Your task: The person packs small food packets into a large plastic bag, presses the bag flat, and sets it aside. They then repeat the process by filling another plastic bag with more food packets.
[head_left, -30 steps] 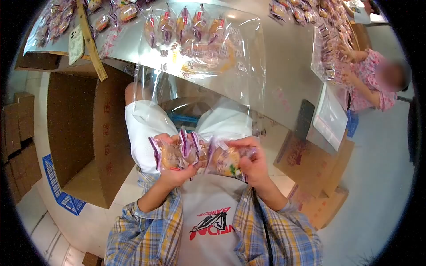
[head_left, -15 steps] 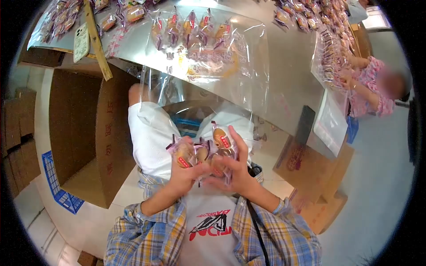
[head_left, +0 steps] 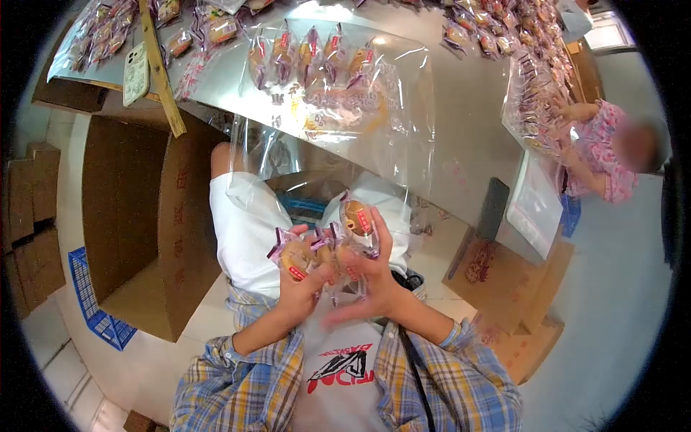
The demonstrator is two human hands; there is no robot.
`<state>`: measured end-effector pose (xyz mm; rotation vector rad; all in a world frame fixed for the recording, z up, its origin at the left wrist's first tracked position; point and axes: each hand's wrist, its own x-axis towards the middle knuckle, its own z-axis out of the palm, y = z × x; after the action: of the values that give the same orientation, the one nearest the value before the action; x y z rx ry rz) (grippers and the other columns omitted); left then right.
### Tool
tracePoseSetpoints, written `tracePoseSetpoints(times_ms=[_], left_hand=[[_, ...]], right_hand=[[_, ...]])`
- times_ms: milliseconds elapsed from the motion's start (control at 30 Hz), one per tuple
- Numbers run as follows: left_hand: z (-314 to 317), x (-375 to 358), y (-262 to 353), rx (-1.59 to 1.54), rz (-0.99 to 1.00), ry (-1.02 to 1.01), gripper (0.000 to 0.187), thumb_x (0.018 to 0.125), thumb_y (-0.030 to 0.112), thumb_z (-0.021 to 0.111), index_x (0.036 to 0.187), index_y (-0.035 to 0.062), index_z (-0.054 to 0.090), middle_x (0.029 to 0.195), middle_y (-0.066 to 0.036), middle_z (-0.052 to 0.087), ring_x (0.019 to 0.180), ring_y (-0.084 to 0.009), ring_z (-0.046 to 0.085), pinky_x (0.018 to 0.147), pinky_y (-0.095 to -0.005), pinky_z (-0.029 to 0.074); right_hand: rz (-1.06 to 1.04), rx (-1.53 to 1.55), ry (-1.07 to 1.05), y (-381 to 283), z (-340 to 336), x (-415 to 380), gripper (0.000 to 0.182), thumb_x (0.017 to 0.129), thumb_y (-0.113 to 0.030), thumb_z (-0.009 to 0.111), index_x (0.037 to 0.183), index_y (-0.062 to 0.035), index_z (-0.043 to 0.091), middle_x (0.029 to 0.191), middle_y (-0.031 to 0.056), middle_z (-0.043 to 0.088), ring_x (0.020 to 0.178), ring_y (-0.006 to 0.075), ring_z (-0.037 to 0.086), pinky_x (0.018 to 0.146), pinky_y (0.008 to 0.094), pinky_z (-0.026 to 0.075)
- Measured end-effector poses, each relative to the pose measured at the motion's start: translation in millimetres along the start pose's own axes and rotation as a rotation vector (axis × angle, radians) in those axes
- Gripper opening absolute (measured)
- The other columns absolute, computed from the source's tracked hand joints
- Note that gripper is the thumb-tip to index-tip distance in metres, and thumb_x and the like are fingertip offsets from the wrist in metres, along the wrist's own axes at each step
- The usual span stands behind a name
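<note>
Nearest to us, on the near side of the clear bag (head_left: 338, 108), our two hands come together over the lap with wrapped cakes (head_left: 295, 258) bunched between them. Our left hand (head_left: 302, 288) is half curled, gripping the packet on its side with the thumb laid across. Our right hand (head_left: 378, 277) is spread wider: it cups packets from its own side, one finger runs up along a packet sitting higher than the rest, and a lower, blurred digit splays away. We see at least three packets; overlap hides the exact count.

We judge the step in hand to be drawing these packets into one neat bunch. The next move, as we read it, calls for even pressure from both palms, since the slick wrappers could slide and the higher packet could slip out.

The clear bag lies over the near edge of the table (head_left: 468, 122), its near part drooping toward our lap. At its far end a row of five cakes (head_left: 309, 56) stands side by side, apparently inside. Left of the bag are a large carton (head_left: 191, 237), a phone (head_left: 136, 74) and a wooden stick (head_left: 160, 72). Well to its right, another person's sleeve (head_left: 601, 126) shows beside more packets (head_left: 529, 101).
</note>
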<state>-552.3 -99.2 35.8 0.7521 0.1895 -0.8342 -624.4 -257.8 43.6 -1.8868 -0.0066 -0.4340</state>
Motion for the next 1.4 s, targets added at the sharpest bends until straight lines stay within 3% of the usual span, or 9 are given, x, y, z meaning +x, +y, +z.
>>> tracePoseSetpoints(times_ms=[100, 400, 500, 600, 900, 1100, 1233, 1300, 1400], left_hand=[[2, 0, 10, 0.106, -0.151, 0.062, 0.084, 0.090, -0.001, 0.070, 0.157, 0.0110, 0.022, 0.142, -0.013, 0.055, 0.121, -0.0222, 0.061, 0.100, -0.0368, 0.053], [-7, 25, 16, 0.272, 0.043, -0.210, 0.093, 0.094, 0.016, 0.072, 0.165, 0.0084, 0.014, 0.150, -0.010, 0.050, 0.135, -0.0231, 0.053, 0.113, -0.0395, 0.043], [-40, 31, 11, 0.084, -0.251, -0.160, 0.085, 0.096, 0.019, 0.068, 0.165, 0.0078, 0.019, 0.149, -0.010, 0.051, 0.132, -0.0221, 0.055, 0.113, -0.0400, 0.043], [-54, 28, 7, 0.134, -0.211, -0.213, 0.080, 0.100, 0.028, 0.064, 0.164, 0.0058, 0.021, 0.143, -0.008, 0.055, 0.124, -0.0197, 0.060, 0.109, -0.0383, 0.046], [-19, 43, 50, 0.384, -0.059, -0.444, 0.118, 0.092, 0.077, 0.058, 0.167, 0.0058, 0.000, 0.162, -0.012, 0.035, 0.149, -0.0247, 0.037, 0.122, -0.0406, 0.030], [-8, 51, 60, 0.629, -0.153, -0.321, 0.119, 0.088, 0.084, 0.054, 0.168, 0.0102, 0.006, 0.162, -0.012, 0.035, 0.148, -0.0252, 0.039, 0.121, -0.0434, 0.033], [7, 49, 71, 0.565, -0.090, -0.372, 0.076, 0.108, 0.043, 0.053, 0.164, 0.0031, 0.021, 0.150, -0.010, 0.049, 0.138, -0.0201, 0.045, 0.114, -0.0368, 0.038], [-5, 53, 71, 0.665, -0.016, -0.381, 0.072, 0.106, 0.035, 0.058, 0.163, 0.0025, 0.027, 0.149, -0.011, 0.050, 0.133, -0.0190, 0.050, 0.109, -0.0342, 0.042], [-18, 56, 86, 0.746, 0.044, -0.373, 0.069, 0.103, 0.026, 0.061, 0.161, 0.0028, 0.032, 0.147, -0.013, 0.052, 0.123, -0.0175, 0.055, 0.101, -0.0315, 0.045]], right_hand=[[-0.013, -0.021, 0.020, 6, 5, 3, 0.101, 0.061, -0.035, 0.101, 0.149, -0.0300, 0.052, 0.167, 0.0337, -0.002, 0.154, 0.0539, 0.019, 0.121, 0.0543, 0.032], [-0.032, -0.255, 0.118, 9, 24, 22, 0.095, 0.070, -0.036, 0.094, 0.152, -0.0275, 0.048, 0.164, 0.0392, 0.001, 0.150, 0.0600, 0.019, 0.120, 0.0595, 0.031], [-0.008, -0.476, 0.040, -3, 26, 34, 0.088, 0.076, -0.037, 0.089, 0.153, -0.0244, 0.047, 0.163, 0.0410, 0.003, 0.148, 0.0645, 0.017, 0.120, 0.0636, 0.028], [-0.040, -0.453, -0.029, -4, 24, 45, 0.085, 0.078, -0.033, 0.086, 0.152, -0.0178, 0.047, 0.162, 0.0426, 0.002, 0.147, 0.0679, 0.014, 0.120, 0.0655, 0.026], [-0.109, -0.168, 0.174, 18, 31, 46, 0.094, 0.069, -0.036, 0.094, 0.148, -0.0115, 0.049, 0.164, 0.0393, 0.006, 0.152, 0.0560, 0.022, 0.120, 0.0548, 0.031], [-0.050, -0.129, 0.254, 36, 17, 56, 0.093, 0.069, -0.037, 0.093, 0.144, -0.0019, 0.049, 0.153, 0.0272, 0.040, 0.150, 0.0450, 0.032, 0.120, 0.0517, 0.030], [0.048, 0.050, 0.282, 25, 5, 61, 0.098, 0.066, -0.018, 0.097, 0.145, -0.0033, 0.042, 0.159, 0.0262, 0.033, 0.142, 0.0332, 0.046, 0.115, 0.0424, 0.040], [0.071, 0.109, 0.285, 23, 5, 54, 0.099, 0.065, -0.019, 0.098, 0.145, -0.0039, 0.041, 0.160, 0.0265, 0.032, 0.142, 0.0334, 0.047, 0.115, 0.0421, 0.040], [0.386, 0.681, 0.353, 14, 6, 38, 0.099, 0.067, -0.010, 0.093, 0.149, -0.0039, 0.039, 0.149, 0.0184, 0.048, 0.142, 0.0296, 0.048, 0.116, 0.0436, 0.042]])
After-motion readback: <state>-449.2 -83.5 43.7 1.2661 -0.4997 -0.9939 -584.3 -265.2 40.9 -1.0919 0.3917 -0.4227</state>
